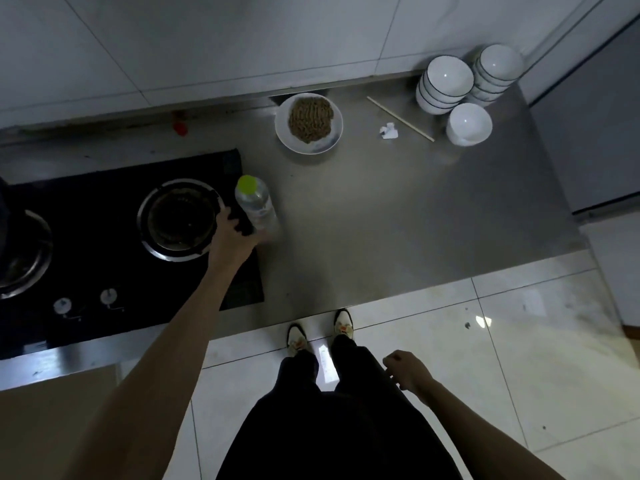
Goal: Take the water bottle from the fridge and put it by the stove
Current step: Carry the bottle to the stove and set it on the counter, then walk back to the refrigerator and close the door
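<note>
A clear water bottle [255, 202] with a green cap stands upright on the steel counter [398, 216], right at the right edge of the black gas stove [104, 251]. My left hand [235, 233] reaches out over the stove's corner and its fingers wrap the lower part of the bottle. My right hand [410, 370] hangs low beside my leg over the floor, fingers loosely curled, holding nothing.
A plate of dry noodles [309, 123] sits behind the bottle. Stacked white bowls [464, 84], a chopstick [400, 118] and a paper scrap [388, 131] lie at the back right. The fridge's grey side [595, 140] stands at the far right. A pot [20, 258] is on the left burner.
</note>
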A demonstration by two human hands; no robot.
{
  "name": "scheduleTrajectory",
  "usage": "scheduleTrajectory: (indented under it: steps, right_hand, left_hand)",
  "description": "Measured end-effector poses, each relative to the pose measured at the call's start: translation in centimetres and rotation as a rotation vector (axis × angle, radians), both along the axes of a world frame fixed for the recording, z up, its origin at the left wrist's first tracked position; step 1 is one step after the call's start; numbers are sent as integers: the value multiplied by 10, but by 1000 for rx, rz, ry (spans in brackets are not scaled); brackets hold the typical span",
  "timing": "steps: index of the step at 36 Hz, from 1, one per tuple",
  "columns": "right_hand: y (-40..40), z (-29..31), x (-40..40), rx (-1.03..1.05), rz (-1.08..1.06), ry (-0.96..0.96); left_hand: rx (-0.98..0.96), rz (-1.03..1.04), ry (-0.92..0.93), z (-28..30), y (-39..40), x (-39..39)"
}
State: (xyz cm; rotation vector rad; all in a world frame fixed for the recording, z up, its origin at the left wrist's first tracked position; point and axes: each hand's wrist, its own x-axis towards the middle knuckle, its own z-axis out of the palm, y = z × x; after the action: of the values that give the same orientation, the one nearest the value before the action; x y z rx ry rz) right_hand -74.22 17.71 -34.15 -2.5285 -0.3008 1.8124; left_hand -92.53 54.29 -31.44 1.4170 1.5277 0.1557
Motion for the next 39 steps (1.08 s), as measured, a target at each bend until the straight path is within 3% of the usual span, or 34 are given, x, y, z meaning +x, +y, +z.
scheduleTrajectory:
  steps: [3, 7, 10, 14, 17, 23, 28, 29, 33, 39]
  right_hand:
    - [-21, 0, 1, -18, -66, -12]
    - [-62, -8, 1, -23, -290, -3]
    - [-96, -9, -1, -25, -510, 11]
    - [-140, -7, -5, -23, -722, 44]
    - [-174, -7, -8, 6, -874, 39]
    - [-258, -13, -18, -36, -1101, 50]
    - [-309, -15, -8, -103, -944, 85]
    - [-316, -13, 0, -106, -924, 97]
    - [-338, -3, 46, -76, -1184, 105]
    - [-365, 2, 163, 95, -1307, 14]
  left_hand:
    - [-141, -167, 270, -15, -49, -29]
    - [-486, -458, 313, -37, -135, -60]
    - [-739, -726, 444, -43, -181, -60]
    - [-544, -986, 608, -50, -221, -19]
    - [-430, -1159, 612, -47, -250, 33]
    - [-380, -1187, 519, -41, -293, 157]
    - [-280, -1255, 450, -41, -330, 261]
    - [-264, -1250, 422, -40, -338, 279]
    - [-262, -1103, 352, -44, -364, 332]
    - [-318, -1128, 509, -49, -387, 378]
